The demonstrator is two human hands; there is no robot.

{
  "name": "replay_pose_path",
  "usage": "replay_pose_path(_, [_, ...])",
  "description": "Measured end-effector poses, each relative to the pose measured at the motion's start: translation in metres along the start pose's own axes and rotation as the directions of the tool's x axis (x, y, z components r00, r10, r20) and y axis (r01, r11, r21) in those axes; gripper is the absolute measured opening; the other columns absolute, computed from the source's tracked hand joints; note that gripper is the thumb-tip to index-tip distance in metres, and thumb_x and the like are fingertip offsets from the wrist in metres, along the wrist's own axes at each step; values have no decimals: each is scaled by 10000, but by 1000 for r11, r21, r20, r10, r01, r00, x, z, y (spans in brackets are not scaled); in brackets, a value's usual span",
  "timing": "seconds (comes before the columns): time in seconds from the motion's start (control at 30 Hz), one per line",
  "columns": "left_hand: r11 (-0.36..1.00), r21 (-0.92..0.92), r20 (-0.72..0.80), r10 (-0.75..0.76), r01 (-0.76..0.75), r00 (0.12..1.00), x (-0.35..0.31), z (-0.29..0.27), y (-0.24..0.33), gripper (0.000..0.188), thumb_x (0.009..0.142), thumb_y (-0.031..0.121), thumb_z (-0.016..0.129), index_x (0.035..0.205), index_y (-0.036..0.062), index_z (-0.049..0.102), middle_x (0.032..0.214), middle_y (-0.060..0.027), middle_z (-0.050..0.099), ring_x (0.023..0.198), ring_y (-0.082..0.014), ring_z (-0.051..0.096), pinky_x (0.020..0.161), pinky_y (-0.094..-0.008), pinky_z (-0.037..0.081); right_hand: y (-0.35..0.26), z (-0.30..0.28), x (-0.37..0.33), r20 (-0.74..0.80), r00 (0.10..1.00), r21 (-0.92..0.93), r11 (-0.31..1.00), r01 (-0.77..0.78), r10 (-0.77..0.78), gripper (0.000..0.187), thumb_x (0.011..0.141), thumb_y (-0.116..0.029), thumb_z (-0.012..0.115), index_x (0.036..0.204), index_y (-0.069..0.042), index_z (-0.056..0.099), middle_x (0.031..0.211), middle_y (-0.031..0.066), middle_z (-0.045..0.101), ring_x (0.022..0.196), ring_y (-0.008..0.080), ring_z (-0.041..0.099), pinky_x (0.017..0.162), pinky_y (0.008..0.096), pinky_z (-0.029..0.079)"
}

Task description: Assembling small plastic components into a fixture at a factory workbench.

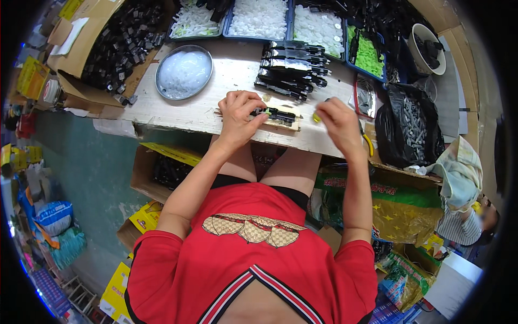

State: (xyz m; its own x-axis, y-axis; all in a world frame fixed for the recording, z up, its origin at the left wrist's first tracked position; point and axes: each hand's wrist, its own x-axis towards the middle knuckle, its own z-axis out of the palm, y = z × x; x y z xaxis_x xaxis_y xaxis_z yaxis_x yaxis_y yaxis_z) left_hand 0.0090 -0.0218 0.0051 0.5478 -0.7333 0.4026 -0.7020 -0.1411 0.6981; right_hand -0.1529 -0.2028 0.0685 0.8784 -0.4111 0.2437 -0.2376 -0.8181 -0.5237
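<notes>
My left hand (240, 114) is curled over the left end of a long black plastic part (281, 114), with thumb and fingers gripping it. The part lies in a light wooden block (286, 125) at the table's near edge. A little to the right, my right hand (339, 121) is raised with its fingers pinched together. At its fingertips shows a small yellow-green piece (316, 117), its exact kind too small to make out. Just beyond the block, several black parts with shiny flat faces (291, 67) are stacked in a row.
A round metal bowl of translucent pieces (184, 73) stands left. Blue trays of white parts (258, 20) and green parts (367, 54) line the back. A carton of black parts (121, 51) is far left. Right lie a black bag of screws (414, 127) and a yellow-handled tool (368, 144).
</notes>
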Motion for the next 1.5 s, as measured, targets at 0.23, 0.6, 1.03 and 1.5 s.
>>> replay_pose_path(0.23, [996,50,88,-81,77,993,12,0,9,195,636,158,675,829,131,672,905,29,557,936,-180,431,820,-336,260,49,-77,-33,-247,958,-107,979,-173,142,62,791,-6,590,850,12,599,728,81,529,638,153,503,591,249,399])
replay_pose_path(0.6, [978,129,77,154,-163,985,5,-7,-5,201,706,248,688,896,180,682,965,6,539,959,-205,449,803,-365,292,189,-143,-111,-327,780,-562,554,-615,534,248,817,-153,560,1048,-66,584,934,173,582,886,350,561,765,413,439])
replay_pose_path(1.03, [750,630,-73,-202,202,977,166,-95,-115,111,695,158,653,794,149,701,915,-71,627,939,-289,533,762,-432,390,175,-154,-90,-205,683,-371,590,-717,701,244,793,-70,565,1031,-23,594,957,192,629,905,343,598,771,391,458])
replay_pose_path(1.5, [983,-18,-193,-184,184,964,180,-117,-168,119,801,147,605,791,37,649,854,-85,610,787,-230,595,670,-358,454,175,-149,-84,-350,728,-260,685,-681,590,180,808,-108,573,947,0,614,863,185,638,799,313,613,720,359,459])
